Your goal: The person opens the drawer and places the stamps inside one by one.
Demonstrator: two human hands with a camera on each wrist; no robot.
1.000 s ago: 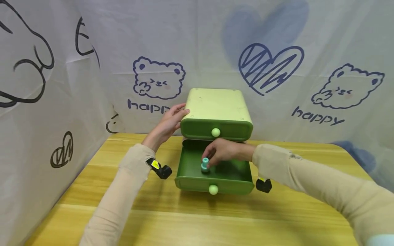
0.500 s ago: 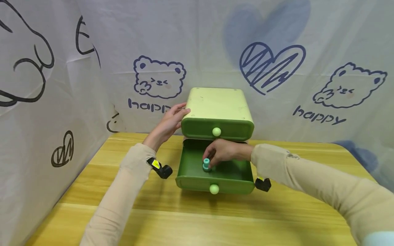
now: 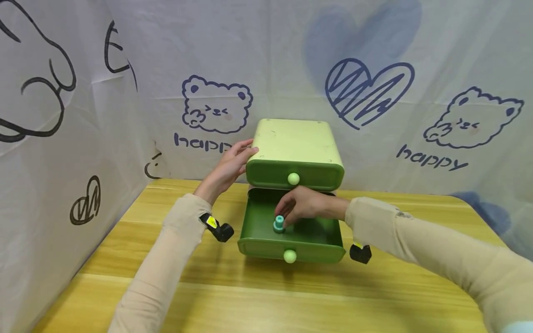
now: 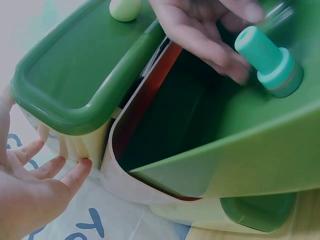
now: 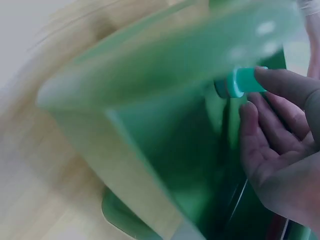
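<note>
A small teal stepped cylinder (image 3: pixel 279 224), wide at the base with a hole in its top, stands upright on the floor of the pulled-out lower drawer (image 3: pixel 291 250). My right hand (image 3: pixel 306 202) reaches into that drawer, thumb and fingers loosely spread right beside the cylinder. In the left wrist view a small gap shows between its fingertips and the cylinder (image 4: pixel 270 61). My left hand (image 3: pixel 228 167) rests on the left side of the cream-topped cabinet (image 3: pixel 296 141), fingers fairly straight against it. The upper drawer (image 3: pixel 266 175) is closed.
A wooden table (image 3: pixel 233 300) carries the cabinet. Behind and to the left hang white cloth walls (image 3: pixel 287 60) with printed bears and hearts. Each drawer front has a round pale knob (image 3: pixel 289 256). A black wrist camera (image 3: pixel 360 253) sits just right of the drawer.
My right fingers have eased slightly away from the teal cylinder, which stays at nearly the same spot. My left hand and the cabinet have kept their places.
</note>
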